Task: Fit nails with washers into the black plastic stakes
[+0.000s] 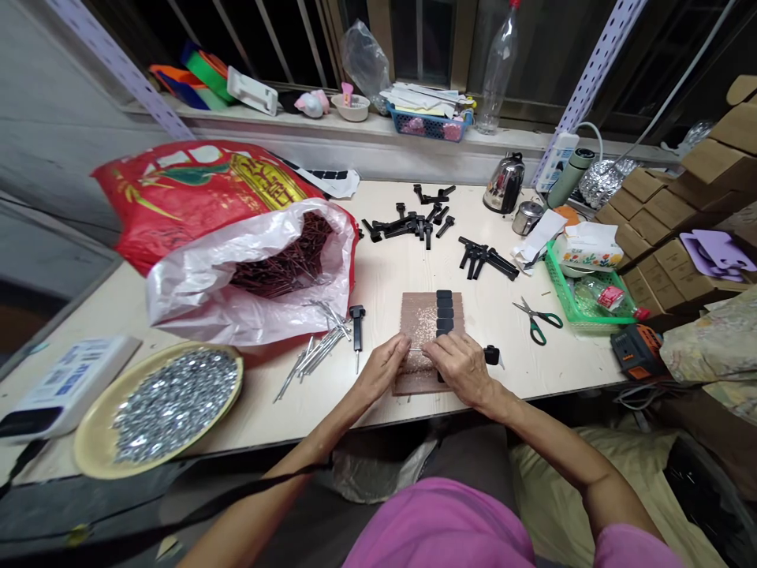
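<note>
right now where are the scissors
Head view: the scissors lie on the table to the right, between the brown board and the green basket, just beyond the right hand.

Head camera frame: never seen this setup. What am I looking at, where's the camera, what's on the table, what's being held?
There is no machine here: a person works with two bare hands, and the single picture comes from a camera worn on their head, looking forward and down. The left hand and right hand meet over a brown board and seem to pinch a thin metal pin between them. A row of black pads sits on the board. On the table lie loose pins, a red bag of dark pins, a plate of small silver pieces, black plastic parts, scissors and a green basket.
</note>
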The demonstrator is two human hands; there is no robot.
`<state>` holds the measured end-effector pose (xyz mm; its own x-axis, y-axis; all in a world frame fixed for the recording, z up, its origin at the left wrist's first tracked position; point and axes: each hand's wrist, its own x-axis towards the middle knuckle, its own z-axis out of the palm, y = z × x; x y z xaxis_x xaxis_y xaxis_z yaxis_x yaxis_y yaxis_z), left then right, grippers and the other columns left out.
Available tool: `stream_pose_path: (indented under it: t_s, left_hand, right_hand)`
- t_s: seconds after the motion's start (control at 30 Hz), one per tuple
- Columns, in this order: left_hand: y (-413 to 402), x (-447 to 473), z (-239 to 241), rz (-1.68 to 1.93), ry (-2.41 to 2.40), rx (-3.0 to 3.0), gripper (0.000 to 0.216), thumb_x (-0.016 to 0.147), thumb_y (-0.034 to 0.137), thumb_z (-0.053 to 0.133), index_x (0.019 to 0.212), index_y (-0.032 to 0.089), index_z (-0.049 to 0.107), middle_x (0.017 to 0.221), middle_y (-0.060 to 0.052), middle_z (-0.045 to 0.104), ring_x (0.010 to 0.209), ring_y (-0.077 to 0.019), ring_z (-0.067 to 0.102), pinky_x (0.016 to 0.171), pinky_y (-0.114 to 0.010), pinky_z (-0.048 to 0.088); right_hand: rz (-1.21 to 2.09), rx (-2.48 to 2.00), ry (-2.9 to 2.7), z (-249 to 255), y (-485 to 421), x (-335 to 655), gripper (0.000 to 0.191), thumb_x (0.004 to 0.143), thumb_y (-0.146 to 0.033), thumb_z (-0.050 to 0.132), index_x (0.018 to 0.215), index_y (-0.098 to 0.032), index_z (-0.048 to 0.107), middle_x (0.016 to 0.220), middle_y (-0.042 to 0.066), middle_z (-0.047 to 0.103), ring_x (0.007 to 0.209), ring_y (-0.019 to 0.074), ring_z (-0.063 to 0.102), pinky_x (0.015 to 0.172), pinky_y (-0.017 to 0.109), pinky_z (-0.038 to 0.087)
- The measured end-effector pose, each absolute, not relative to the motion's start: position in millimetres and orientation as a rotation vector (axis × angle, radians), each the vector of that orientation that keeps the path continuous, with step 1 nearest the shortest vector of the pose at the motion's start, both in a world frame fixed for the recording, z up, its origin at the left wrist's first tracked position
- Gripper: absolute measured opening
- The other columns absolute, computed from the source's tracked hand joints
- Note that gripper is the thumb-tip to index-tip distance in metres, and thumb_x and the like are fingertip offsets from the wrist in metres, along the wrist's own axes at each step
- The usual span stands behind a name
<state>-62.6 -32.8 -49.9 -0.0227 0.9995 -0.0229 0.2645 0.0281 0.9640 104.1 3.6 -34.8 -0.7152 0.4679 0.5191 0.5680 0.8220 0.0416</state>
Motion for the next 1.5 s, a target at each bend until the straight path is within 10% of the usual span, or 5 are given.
stream_pose_path:
  t_s: [0.93,1.5]
  left_hand:
    - [-30,-58,-63,1.107,1.58,1.743,0.027,0.088,0.029,0.039,0.062,0.024,0.037,0.059,0.004,0.036,0.053,-0.0146,0.037,0.058,-0.027,0.033]
    - [-27,-63,-57,1.027,1.604,1.805,0.03,0.092,0.039,0.026,0.065,0.025,0.031,0.056,0.006,0.032,0.051,-0.0131,0.038,0.054,-0.025,0.036]
  right_hand:
    - [0.056,-0.831,-2.497,-47,10,108,0.02,0.097,-0.024,0.044,0.089,-0.017,0.06,0.079,0.004,0.063,0.073,0.0144,0.058,0.065,0.026,0.039]
    - [0.283,-0.929,-2.567,-41,14,106,0.017,0.097,-0.028,0.045,0.097,-0.018,0.059,0.081,0.001,0.064,0.069,0.0121,0.059,0.053,0.022,0.037]
